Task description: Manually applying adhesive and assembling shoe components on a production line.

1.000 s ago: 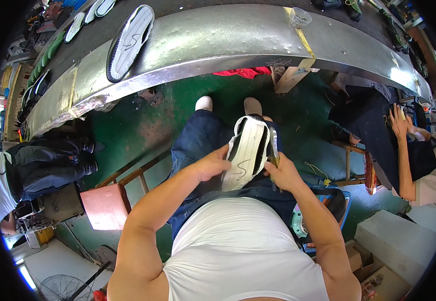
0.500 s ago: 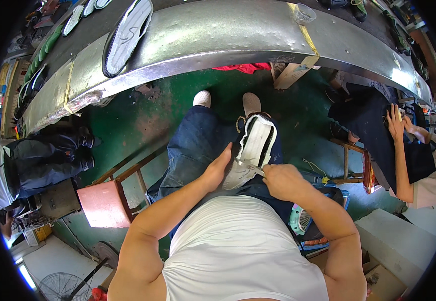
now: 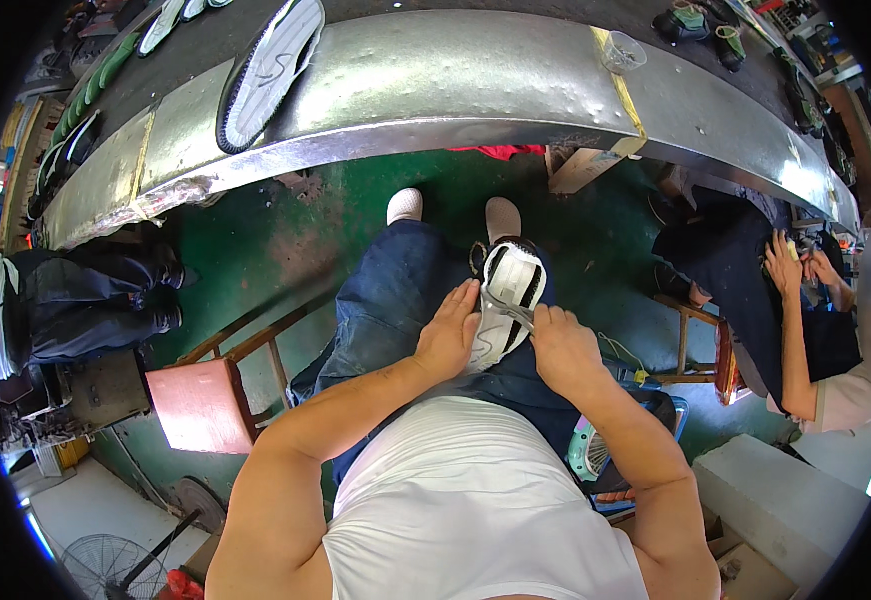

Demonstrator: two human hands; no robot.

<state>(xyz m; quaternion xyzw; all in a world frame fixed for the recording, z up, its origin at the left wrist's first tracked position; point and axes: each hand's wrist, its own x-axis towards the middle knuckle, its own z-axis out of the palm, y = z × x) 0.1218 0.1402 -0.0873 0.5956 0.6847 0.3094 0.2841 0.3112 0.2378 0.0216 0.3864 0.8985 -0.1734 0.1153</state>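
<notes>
A shoe upper lies bottom up across my lap, its white underside board and dark inner edges showing. Against its left side rests my left hand, fingers wrapped along the edge and pointing away from me. My right hand, on the shoe's right side, is closed round the handle of metal pliers. The jaws reach across the underside of the shoe toward my left fingertips; exactly what they grip is too small to tell.
A metal-edged bench curves across ahead, bearing another white-bottomed shoe and a clear plastic cup. To the left stands a reddish stool, and a fan is behind it. Co-workers sit at both sides; one person's hand shows at right.
The pliers and both hands have moved farther up the shoe, away from me. My left hand now lies flatter along its side, and the view has shifted slightly.
</notes>
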